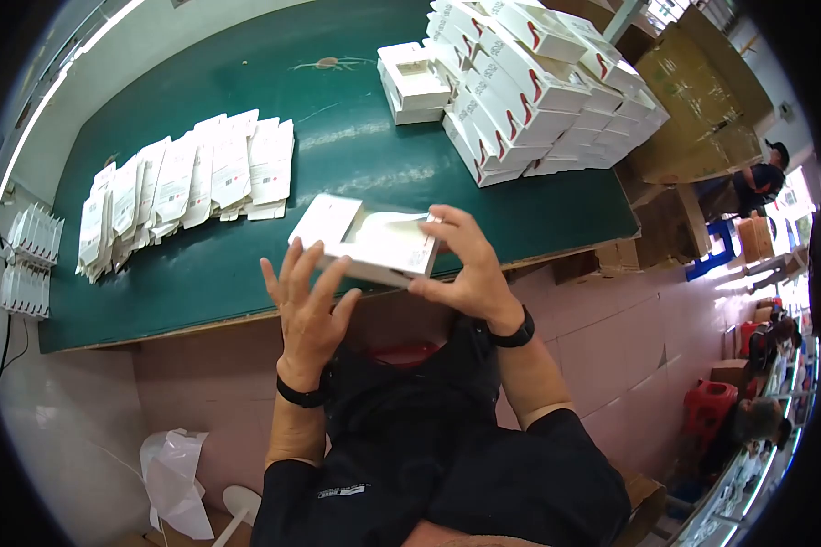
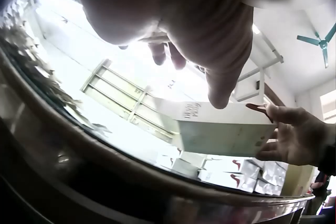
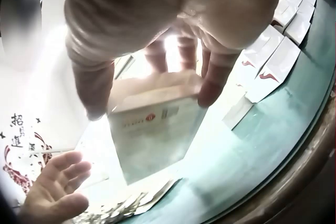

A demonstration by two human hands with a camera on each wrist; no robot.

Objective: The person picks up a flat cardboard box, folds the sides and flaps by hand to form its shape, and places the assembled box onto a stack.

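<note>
A white carton box (image 1: 337,219) with a window cut in its top is held up at the table's front edge. My right hand (image 1: 472,264) grips its right end, thumb on the near side and fingers over the far side. The underside of the box (image 3: 157,145) faces the right wrist camera, with small red print near one edge. My left hand (image 1: 308,305) is by the box's left near edge, fingers spread and loosely bent. In the right wrist view that left hand (image 3: 55,190) shows apart from the box, palm toward it.
On the green table (image 1: 337,164), flat folded cartons (image 1: 192,178) lie in an overlapping row at left. A large stack of white boxes (image 1: 529,100) stands at back right, with a smaller pair (image 1: 415,87) beside it. Brown cardboard boxes (image 1: 693,91) are past the right edge.
</note>
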